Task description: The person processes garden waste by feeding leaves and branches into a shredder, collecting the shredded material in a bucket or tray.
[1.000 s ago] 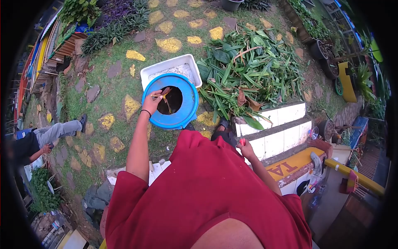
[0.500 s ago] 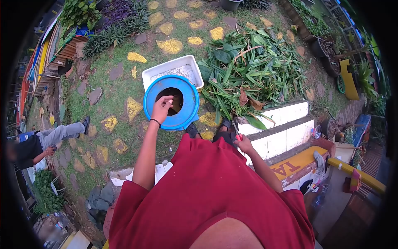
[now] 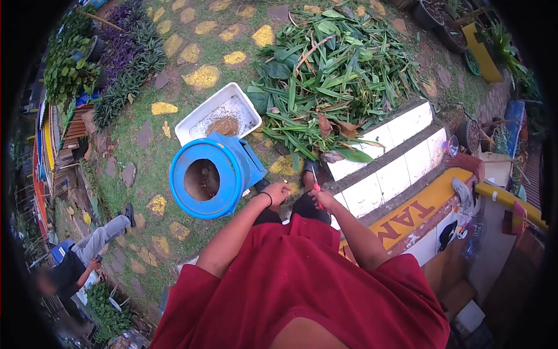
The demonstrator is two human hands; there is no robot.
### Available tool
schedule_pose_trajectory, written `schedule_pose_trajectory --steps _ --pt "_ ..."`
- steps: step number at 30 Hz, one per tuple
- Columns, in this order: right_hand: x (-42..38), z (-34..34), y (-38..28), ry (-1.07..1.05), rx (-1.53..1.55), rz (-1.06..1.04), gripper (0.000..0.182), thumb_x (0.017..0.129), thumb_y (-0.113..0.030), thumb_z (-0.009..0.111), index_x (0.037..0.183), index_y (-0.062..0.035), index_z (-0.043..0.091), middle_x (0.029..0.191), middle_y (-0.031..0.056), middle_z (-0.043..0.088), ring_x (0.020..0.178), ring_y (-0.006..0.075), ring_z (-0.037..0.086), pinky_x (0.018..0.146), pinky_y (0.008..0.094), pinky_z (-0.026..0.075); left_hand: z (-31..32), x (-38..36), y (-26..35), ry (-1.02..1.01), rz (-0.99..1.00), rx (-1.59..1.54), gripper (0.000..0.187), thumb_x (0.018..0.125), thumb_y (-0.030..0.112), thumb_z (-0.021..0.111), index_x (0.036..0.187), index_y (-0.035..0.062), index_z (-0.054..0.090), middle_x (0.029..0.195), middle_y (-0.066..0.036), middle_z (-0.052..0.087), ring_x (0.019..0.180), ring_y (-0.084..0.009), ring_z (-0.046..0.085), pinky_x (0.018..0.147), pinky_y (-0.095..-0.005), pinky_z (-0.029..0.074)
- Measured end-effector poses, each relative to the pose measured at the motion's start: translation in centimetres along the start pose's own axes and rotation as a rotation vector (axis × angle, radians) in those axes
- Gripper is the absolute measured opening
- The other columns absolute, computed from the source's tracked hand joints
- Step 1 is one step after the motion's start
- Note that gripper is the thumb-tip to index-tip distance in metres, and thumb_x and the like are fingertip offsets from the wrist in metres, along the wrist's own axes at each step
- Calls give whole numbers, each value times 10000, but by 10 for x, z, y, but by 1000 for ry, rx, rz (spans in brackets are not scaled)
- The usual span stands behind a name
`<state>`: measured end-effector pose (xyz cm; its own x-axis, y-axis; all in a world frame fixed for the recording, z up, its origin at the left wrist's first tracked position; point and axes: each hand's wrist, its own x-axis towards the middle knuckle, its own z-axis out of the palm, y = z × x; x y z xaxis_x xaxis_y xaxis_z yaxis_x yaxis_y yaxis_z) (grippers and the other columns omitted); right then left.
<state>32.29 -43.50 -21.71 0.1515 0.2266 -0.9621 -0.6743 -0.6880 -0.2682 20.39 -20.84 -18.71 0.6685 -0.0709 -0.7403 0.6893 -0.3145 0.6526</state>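
Observation:
My right hand [image 3: 324, 199] grips a knife [image 3: 316, 187] by its red handle, with the thin blade pointing away from me. Close to it, my left hand [image 3: 276, 193] is closed with fingers curled; whatever it may hold is too small to make out. A blue machine [image 3: 247, 166] with a wide round funnel stands just left of that hand, not touching it. The funnel's dark round opening shows a brownish inside. Behind it, a white tub [image 3: 247, 98] holds a small brown heap of fine bits. A large pile of cut green leaves [image 3: 343, 75] lies ahead of me.
White-tiled steps [image 3: 383, 174] rise on the right, beside a yellow lettered ledge [image 3: 407, 218]. Yellow stepping stones [image 3: 201, 77] dot the grass. At left, another person [image 3: 81, 256] holds a small dark object. Potted plants [image 3: 430, 14] line the far right.
My left hand has drawn back from over the funnel opening to beside my right hand. The view has shifted, and a brown heap now shows in the white tub.

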Motion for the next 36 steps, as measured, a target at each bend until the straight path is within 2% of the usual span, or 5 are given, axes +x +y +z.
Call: schedule_pose_trajectory --steps 10,24,27,30,36 --pt "170 -55 11 4 347 3 282 867 -283 642 1065 -88 592 853 8 556 682 121 539 641 289 499 -63 259 1 23 -204 601 556 894 339 646 1385 135 481 1403 -156 474 1275 -364 473 1077 -428 395" --pt "434 -308 -68 604 83 -345 396 790 -235 780 997 -4 533 852 77 610 700 138 586 559 284 494 27 600 -73 11 -448 -753 1253 775 755 599 1544 3 -45 1613 -250 12 1504 -356 10 1190 -517 76" --pt "449 -279 -50 564 120 -418 281 834 -167 724 988 -74 509 880 20 553 758 122 582 592 293 553 33 604 -50 7 -361 -949 1169 788 761 576 1552 35 72 1620 -217 50 1499 -363 23 1188 -521 79" --pt "430 -219 -48 331 1 -590 264 820 -83 698 1010 -40 521 870 13 544 764 121 521 710 289 475 55 633 -65 -235 -235 -1369 894 825 722 582 1408 64 427 1364 -158 540 1209 -298 557 1016 -461 433" --pt "360 -149 -35 102 120 -543 240 810 -65 687 968 -33 510 867 24 536 802 115 476 786 287 437 57 627 -66 -31 -121 -519 425 885 349 686 1118 -5 648 1016 -99 710 785 -186 676 706 -339 552"
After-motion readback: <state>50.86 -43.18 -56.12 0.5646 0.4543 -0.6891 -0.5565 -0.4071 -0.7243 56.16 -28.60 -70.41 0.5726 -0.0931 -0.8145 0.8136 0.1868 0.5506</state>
